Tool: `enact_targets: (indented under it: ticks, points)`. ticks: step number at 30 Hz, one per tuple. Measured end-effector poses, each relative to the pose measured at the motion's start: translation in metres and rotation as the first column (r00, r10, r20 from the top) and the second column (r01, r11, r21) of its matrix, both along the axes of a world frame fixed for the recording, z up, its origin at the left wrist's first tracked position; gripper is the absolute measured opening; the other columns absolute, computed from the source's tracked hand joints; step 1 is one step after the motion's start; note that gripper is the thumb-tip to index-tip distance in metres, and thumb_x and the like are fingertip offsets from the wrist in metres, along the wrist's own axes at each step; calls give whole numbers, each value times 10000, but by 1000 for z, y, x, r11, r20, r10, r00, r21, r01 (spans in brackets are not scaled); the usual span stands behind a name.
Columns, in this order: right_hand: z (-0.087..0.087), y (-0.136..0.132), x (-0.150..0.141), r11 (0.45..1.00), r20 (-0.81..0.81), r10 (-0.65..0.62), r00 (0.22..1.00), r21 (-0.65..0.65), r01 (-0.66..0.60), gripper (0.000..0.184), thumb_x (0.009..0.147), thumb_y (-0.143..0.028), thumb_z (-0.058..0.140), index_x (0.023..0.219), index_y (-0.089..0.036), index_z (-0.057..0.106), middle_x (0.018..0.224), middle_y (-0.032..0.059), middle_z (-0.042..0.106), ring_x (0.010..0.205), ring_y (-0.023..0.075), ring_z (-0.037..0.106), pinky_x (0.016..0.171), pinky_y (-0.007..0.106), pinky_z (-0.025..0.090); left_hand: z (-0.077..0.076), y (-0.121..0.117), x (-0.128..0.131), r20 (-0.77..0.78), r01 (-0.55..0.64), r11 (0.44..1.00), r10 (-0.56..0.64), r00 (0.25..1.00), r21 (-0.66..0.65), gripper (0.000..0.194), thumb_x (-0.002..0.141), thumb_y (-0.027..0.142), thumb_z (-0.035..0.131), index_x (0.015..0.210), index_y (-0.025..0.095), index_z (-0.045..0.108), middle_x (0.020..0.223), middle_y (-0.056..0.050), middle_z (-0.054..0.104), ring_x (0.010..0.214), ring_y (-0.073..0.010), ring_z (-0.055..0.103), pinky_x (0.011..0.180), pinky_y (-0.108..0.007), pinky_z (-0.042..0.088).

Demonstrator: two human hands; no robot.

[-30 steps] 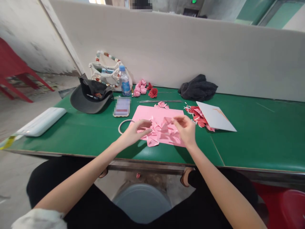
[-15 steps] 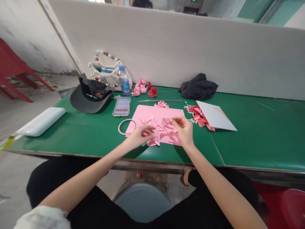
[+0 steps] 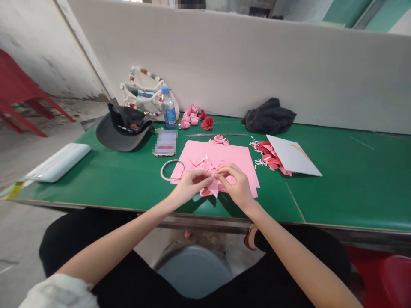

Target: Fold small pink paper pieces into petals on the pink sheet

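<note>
My left hand point(image 3: 194, 181) and my right hand point(image 3: 233, 181) meet fingertip to fingertip above pink paper sheets point(image 3: 224, 152) on the table. Both pinch a pink paper piece point(image 3: 213, 186); its upper part is hidden by the fingers. Behind them, several folded pink paper pieces point(image 3: 203, 163) lie loose on the sheets. A roll of tape point(image 3: 164, 174) rests to the left, overlapping the sheets' edge. Past the sheets' far edge sits a small heap of pink paper pieces point(image 3: 219, 140).
On the green table point(image 3: 346, 179) are a phone point(image 3: 165, 143), a dark cap point(image 3: 123, 132), a water bottle point(image 3: 169, 111), pink paper flowers point(image 3: 190, 116), a red paper rose point(image 3: 207, 123), a black cloth point(image 3: 269, 116) and a white card point(image 3: 293, 156) over red scraps. A grey partition point(image 3: 224, 64) stands behind.
My right hand has moved left and slightly down with the paper piece, bringing it to my left hand. The left fingers have closed into a pinch against it.
</note>
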State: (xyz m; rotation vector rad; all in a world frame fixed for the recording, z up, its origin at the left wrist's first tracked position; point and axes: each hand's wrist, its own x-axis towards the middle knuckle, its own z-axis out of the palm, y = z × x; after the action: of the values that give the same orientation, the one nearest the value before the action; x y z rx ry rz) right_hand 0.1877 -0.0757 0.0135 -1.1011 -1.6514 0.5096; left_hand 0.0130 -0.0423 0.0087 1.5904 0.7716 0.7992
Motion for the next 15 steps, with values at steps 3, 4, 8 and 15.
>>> enact_targets:
  ticks: [3,4,8,15]
  points:
    - [2,0,2,1000,56,15,998,26,-17,72,840,-221,597,813,-218,663,922,50,637,908,189,612,796,318,508,4,-1,0,-23,-9,1000,9,1000,25,282,827,352,593,912,92,663,773,-57,667,638,-136,601,604,-249,491]
    - [2,1,2,999,56,29,998,18,-30,74,837,-216,602,808,-217,671,921,49,644,921,190,613,818,324,503,5,-2,0,-34,-11,999,12,999,34,283,828,350,593,911,90,667,778,-62,669,643,-137,601,604,-248,490]
    - [5,1,5,995,61,93,994,-39,-91,81,828,-200,614,804,-207,691,906,49,665,904,180,622,839,331,494,12,-5,1,-107,-22,993,35,994,119,253,843,324,572,902,103,679,776,-58,673,635,-123,590,584,-227,477]
    - [8,2,11,962,12,184,983,-208,-178,107,833,-225,603,813,-206,707,953,53,675,932,175,624,848,326,492,15,-5,-2,-168,56,987,-30,985,152,233,858,314,543,891,122,672,733,-39,668,609,-120,601,591,-227,489]
